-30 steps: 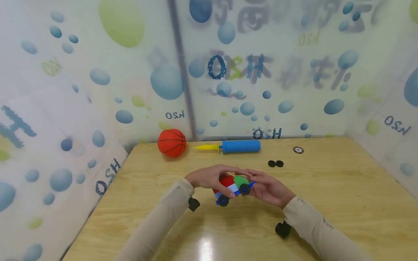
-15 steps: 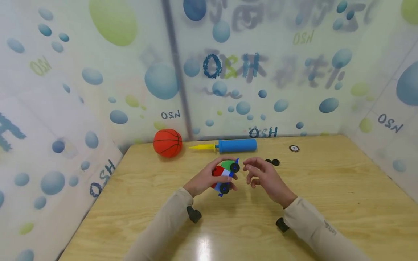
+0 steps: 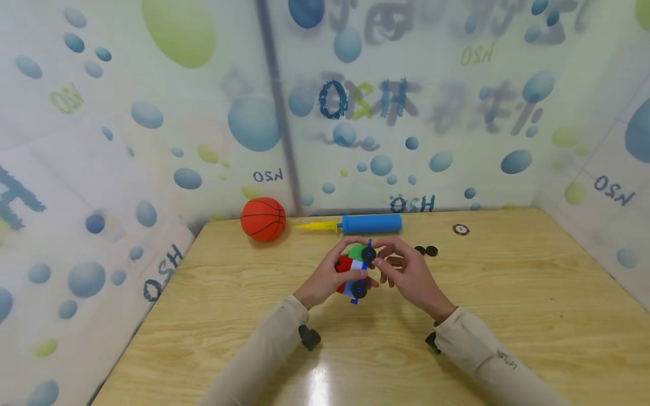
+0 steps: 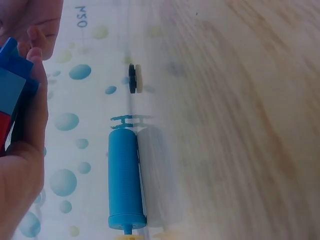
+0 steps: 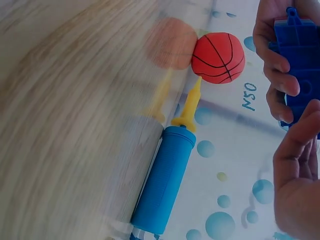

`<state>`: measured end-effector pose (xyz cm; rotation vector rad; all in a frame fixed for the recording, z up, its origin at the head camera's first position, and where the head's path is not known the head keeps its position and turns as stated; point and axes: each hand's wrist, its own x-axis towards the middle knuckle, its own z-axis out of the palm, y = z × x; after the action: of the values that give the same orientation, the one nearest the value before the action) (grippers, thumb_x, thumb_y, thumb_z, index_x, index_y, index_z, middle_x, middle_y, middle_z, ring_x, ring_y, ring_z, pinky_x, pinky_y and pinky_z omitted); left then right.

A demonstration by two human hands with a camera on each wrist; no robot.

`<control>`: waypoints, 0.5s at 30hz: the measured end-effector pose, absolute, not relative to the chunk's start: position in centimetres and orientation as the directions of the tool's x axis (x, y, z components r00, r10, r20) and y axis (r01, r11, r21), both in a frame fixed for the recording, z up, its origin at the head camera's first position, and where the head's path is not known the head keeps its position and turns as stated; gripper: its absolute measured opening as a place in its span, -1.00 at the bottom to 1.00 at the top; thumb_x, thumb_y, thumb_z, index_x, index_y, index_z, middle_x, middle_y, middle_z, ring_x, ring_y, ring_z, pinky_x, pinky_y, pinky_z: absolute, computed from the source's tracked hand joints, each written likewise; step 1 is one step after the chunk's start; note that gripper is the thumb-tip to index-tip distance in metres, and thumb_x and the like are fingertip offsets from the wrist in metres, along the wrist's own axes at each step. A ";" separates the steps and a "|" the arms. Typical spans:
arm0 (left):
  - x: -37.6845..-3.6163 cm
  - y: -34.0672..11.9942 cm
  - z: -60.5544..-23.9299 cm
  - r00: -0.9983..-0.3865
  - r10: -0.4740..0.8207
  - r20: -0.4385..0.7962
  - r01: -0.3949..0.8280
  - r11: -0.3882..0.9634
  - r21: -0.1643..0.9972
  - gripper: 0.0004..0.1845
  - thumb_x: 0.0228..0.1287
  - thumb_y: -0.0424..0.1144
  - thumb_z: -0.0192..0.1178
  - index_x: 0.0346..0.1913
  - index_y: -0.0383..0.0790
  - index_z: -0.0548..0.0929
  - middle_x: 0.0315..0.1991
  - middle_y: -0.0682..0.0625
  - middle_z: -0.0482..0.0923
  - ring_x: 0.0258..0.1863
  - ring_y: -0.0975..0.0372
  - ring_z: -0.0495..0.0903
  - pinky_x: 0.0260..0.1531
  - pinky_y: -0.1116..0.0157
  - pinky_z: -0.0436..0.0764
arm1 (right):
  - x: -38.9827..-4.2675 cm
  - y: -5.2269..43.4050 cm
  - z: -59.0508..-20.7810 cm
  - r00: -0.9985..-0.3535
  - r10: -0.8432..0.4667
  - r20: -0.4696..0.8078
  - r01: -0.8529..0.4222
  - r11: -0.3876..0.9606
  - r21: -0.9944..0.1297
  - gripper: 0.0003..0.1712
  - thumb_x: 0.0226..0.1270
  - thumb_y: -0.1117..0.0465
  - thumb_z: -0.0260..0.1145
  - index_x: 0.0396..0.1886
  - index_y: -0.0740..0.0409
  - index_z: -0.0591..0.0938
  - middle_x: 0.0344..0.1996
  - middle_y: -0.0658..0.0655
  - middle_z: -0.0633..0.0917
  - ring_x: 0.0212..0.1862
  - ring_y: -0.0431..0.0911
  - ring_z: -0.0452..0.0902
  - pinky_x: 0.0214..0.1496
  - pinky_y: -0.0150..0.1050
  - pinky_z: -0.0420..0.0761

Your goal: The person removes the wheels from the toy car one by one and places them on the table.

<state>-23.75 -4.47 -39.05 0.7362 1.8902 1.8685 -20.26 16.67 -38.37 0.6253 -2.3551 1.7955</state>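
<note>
A toy car of red, green, white and blue blocks with black wheels is held above the table in the head view, its green end tilted up. My left hand grips it from the left, thumb across its side. At its upper end, my right hand pinches around the black wheel with curled fingers. The right wrist view shows the car's blue underside, with left fingers along its edge and the right thumb against it. Only a blue and red corner of the car appears in the left wrist view.
Along the table's back edge are a red basketball, a blue hand pump with a yellow nozzle, and a round patterned chip. Two small black wheels lie behind my right hand. Patterned walls enclose the wooden table.
The car has been turned more upright in my left hand. My right hand came off it half a second ago and has moved back left onto its upper wheel.
</note>
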 end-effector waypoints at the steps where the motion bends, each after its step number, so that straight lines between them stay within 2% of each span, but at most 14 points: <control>1: -23.8 -4.5 -39.1 -0.789 0.607 0.100 0.103 -0.029 0.994 -0.43 0.42 -0.35 0.18 0.39 0.07 0.31 0.12 -0.40 0.57 -0.23 0.10 0.80 -0.07 0.12 0.73 | -20.4 16.6 -38.4 -0.907 -0.255 0.336 -0.392 0.215 -0.894 -0.69 0.51 0.26 0.20 0.19 0.10 0.54 -0.22 0.34 0.61 -0.52 -0.16 0.58 -0.50 -0.16 0.61; 6: -23.8 -4.2 -39.3 -0.771 0.625 0.121 0.070 -0.105 0.992 -0.47 0.47 -0.40 0.10 0.39 0.05 0.28 0.04 -0.17 0.61 -0.25 0.07 0.81 -0.12 0.10 0.75 | -20.9 16.1 -38.3 -0.904 -0.268 0.334 -0.395 0.222 -0.891 -0.67 0.48 0.26 0.24 0.19 0.10 0.53 -0.27 0.32 0.63 -0.52 -0.16 0.60 -0.48 -0.21 0.62; 9: -23.6 -4.0 -39.6 -0.766 0.629 0.136 0.065 -0.134 0.989 -0.53 0.53 -0.35 0.03 0.38 0.05 0.26 -0.03 -0.04 0.62 -0.29 0.11 0.80 -0.19 0.12 0.76 | -20.9 15.7 -38.2 -0.911 -0.256 0.323 -0.379 0.211 -0.901 -0.67 0.44 0.28 0.28 0.15 0.15 0.52 -0.31 0.29 0.62 -0.52 -0.12 0.62 -0.48 -0.21 0.62; 11: -23.4 -3.9 -39.7 -0.769 0.624 0.139 0.072 -0.132 0.989 -0.58 0.56 -0.30 -0.02 0.36 0.05 0.24 -0.03 -0.14 0.63 -0.30 0.14 0.79 -0.22 0.16 0.76 | -20.8 15.5 -38.1 -0.918 -0.240 0.316 -0.364 0.192 -0.911 -0.68 0.42 0.29 0.29 0.12 0.19 0.52 -0.34 0.29 0.61 -0.52 -0.10 0.62 -0.48 -0.23 0.62; 12: -23.3 -3.8 -39.7 -0.775 0.617 0.136 0.075 -0.124 0.989 -0.61 0.58 -0.27 -0.03 0.35 0.05 0.24 -0.02 -0.22 0.62 -0.28 0.07 0.80 -0.23 0.16 0.76 | -20.8 15.4 -38.1 -0.921 -0.233 0.312 -0.356 0.180 -0.917 -0.69 0.42 0.30 0.30 0.11 0.20 0.52 -0.35 0.27 0.60 -0.53 -0.09 0.62 -0.48 -0.24 0.62; 15: -22.9 -3.7 -39.8 -0.801 0.586 0.126 0.078 -0.107 0.991 -0.71 0.59 -0.20 -0.03 0.25 0.04 0.26 0.01 -0.35 0.59 -0.26 0.02 0.80 -0.23 0.16 0.76 | -20.7 15.2 -38.1 -0.933 -0.211 0.292 -0.325 0.144 -0.935 -0.71 0.41 0.32 0.30 0.08 0.22 0.52 -0.37 0.23 0.57 -0.54 -0.08 0.59 -0.48 -0.26 0.60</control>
<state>-22.91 -3.72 -39.77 0.7283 1.8151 1.9699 -20.70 15.24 -38.13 0.5418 -2.3056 1.9238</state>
